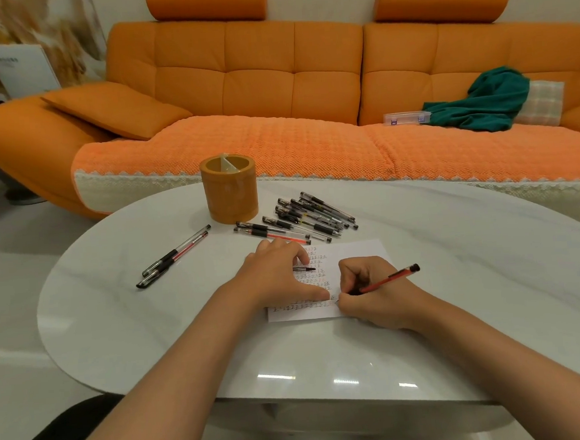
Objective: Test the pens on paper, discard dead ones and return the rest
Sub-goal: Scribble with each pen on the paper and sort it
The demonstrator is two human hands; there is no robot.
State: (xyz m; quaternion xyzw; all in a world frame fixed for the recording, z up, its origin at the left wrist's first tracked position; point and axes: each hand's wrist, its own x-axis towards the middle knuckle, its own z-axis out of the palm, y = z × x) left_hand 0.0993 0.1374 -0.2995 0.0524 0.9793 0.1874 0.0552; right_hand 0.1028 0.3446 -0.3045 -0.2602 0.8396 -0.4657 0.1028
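The right hand [372, 291] is curled tight round a red pen [390, 279] in a writing grip, and its tip is hidden behind the thumb low on the paper [356, 252]. The left hand [278, 272], just beside it but not touching, lies spread on the sheet and presses it down, covering much of the left half. A short dark piece [304, 269] pokes out from under its fingers - too small to identify. The rows of marks on the paper are too fine to read.

Above the sheet, mid-frame, lies a pile of pens [315, 214], overlapping so the count is unclear. An orange pen holder [230, 193] stands just left of them, and two pens [174, 255] lie apart further left - all on the white table [117, 318].
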